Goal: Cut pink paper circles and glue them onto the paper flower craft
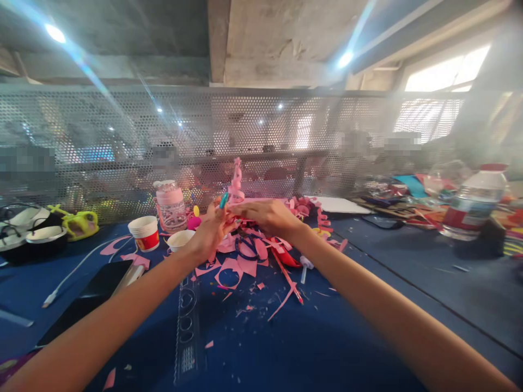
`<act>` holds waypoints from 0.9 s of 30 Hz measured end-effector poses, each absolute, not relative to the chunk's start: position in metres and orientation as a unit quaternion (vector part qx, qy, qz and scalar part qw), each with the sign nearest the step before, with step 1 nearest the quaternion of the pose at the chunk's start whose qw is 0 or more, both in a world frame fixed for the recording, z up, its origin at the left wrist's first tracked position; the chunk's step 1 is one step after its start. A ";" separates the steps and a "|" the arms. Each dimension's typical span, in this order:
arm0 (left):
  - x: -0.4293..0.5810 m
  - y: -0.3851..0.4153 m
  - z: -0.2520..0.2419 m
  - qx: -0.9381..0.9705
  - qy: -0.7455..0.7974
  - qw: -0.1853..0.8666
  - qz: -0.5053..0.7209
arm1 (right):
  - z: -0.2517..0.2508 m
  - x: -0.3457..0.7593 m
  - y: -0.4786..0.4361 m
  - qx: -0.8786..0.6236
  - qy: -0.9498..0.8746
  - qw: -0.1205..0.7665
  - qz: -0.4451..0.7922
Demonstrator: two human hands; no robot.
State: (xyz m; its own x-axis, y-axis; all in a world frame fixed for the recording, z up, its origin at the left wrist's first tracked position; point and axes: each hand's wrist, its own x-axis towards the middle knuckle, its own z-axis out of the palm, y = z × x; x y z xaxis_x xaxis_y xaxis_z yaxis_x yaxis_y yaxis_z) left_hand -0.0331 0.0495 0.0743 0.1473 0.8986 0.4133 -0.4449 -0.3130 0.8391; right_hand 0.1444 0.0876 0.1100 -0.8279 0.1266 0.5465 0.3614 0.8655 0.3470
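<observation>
My left hand (213, 226) is raised over a heap of pink paper scraps, its fingers curled around a small teal stick-like object (223, 200). My right hand (272, 215) meets it from the right, palm down, fingers bent toward the left fingertips. What lies between the right fingers is hidden. Just behind both hands rises a pink spiral paper tower (236, 182). Below them are cut pink paper pieces (231, 272) with round holes. Dark-handled scissors (246, 246) lie partly buried among the scraps.
A clear stencil ruler (187, 332), a pink pencil (292, 283) and a black phone-like slab (92, 296) lie on the blue table. Paper cup (144, 234), pink-lidded jar (169, 207) and yellow basket (81, 224) stand left; a water bottle (474, 204) stands right. A perforated metal screen (261, 128) borders the back.
</observation>
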 end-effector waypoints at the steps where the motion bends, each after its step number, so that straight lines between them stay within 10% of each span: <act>1: -0.033 0.048 0.075 0.518 0.215 0.553 0.616 | 0.107 0.139 0.087 -0.123 -0.931 0.250 -0.237; 7: -0.031 0.048 0.074 0.452 0.217 0.576 0.646 | 0.100 0.130 0.083 -0.083 -0.928 0.266 -0.245; 17: -0.037 0.053 0.072 0.395 0.252 0.636 0.613 | 0.114 0.135 0.083 -0.279 -0.799 0.530 -0.044; 27: -0.031 0.042 0.069 0.401 0.260 0.723 0.499 | 0.119 0.129 0.084 -0.248 -0.849 0.373 0.281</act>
State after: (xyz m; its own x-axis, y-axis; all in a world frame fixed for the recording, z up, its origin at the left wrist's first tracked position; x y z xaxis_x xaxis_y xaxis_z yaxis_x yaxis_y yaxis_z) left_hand -0.0310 0.0423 0.0691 0.3671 0.9299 0.0236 -0.5128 0.1812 0.8392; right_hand 0.1293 0.0842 0.1192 -0.5988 0.6303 0.4941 0.2104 0.7191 -0.6623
